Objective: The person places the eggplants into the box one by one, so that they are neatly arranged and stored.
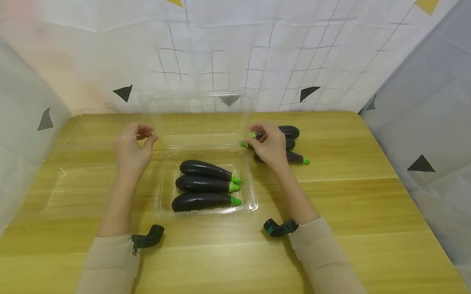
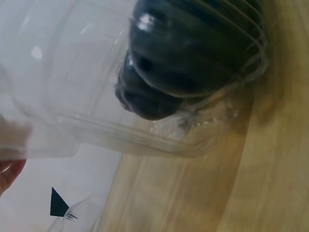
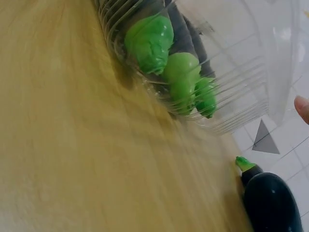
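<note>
In the head view, three dark eggplants (image 1: 203, 184) with green stems lie side by side in the base of a clear plastic clamshell box (image 1: 206, 211). Its see-through lid (image 1: 199, 120) stands raised at the back. My left hand (image 1: 135, 150) is at the lid's left side, fingers bent, with a gap between thumb and forefinger. On the other side, my right hand (image 1: 272, 146) has loosely bent fingers, its thumb near the lid's lower right corner. A fingertip (image 3: 302, 107) in the right wrist view appears apart from the plastic. Firm contact with the lid cannot be made out.
Several more eggplants (image 1: 289, 131) lie behind and right of my right hand, partly covered by it. A second clear plastic box (image 1: 80, 189) sits on the table's left. White sheeting (image 1: 231, 43) with dark triangles walls the wooden table (image 1: 358, 186).
</note>
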Available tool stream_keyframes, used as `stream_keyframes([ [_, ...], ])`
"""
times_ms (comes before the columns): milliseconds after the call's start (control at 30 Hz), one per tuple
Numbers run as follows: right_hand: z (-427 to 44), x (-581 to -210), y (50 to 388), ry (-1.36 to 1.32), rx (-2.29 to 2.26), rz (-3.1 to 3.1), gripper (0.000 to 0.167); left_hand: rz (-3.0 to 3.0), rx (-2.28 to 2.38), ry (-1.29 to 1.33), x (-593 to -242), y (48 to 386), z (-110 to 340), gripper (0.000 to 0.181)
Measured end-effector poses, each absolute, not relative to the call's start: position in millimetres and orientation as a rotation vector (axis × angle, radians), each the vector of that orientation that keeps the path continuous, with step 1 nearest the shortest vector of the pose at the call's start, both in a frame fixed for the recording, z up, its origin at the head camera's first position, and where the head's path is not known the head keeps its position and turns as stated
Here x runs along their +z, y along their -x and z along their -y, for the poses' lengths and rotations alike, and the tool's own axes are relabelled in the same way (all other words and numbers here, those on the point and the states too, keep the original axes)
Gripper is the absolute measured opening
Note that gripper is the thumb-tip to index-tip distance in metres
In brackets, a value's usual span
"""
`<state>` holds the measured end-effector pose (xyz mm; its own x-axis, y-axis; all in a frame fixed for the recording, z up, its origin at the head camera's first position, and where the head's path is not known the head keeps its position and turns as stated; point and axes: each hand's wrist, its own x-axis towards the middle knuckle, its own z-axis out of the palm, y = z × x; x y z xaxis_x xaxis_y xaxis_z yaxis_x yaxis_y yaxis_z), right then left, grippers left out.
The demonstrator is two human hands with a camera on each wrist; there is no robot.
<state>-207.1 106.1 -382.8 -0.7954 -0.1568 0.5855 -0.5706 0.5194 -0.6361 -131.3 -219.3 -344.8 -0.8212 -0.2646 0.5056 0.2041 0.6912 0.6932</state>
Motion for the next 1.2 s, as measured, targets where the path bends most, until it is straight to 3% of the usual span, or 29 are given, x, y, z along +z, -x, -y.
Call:
stream_keyframes([
  [100, -107.7, -376.6, 206.8, -0.614, 1.117, 2.232, 0.048, 2.311, -1.038, -0.054, -345.0, 131.0, 218.2, 0.015],
  [233, -108.4, -367.8, 208.9, -0.685, 0.983, 2.138, 0.054, 2.311, -1.043, -0.059, -345.9, 131.9, 218.3, 0.016],
  [667, -103.6, -357.6, 210.8, -0.764, 0.887, 2.058, 0.039, 2.329, -1.036, -0.066, -346.0, 131.5, 219.6, 0.016],
  [933, -101.7, -356.5, 208.3, -0.772, 0.846, 2.049, 0.038, 2.279, -1.063, -0.026, -337.0, 125.8, 217.9, 0.032],
  [1200, -102.4, -356.8, 205.4, -0.768, 0.846, 2.064, 0.035, 2.178, -0.971, 0.058, -321.2, 120.0, 215.1, 0.026],
])
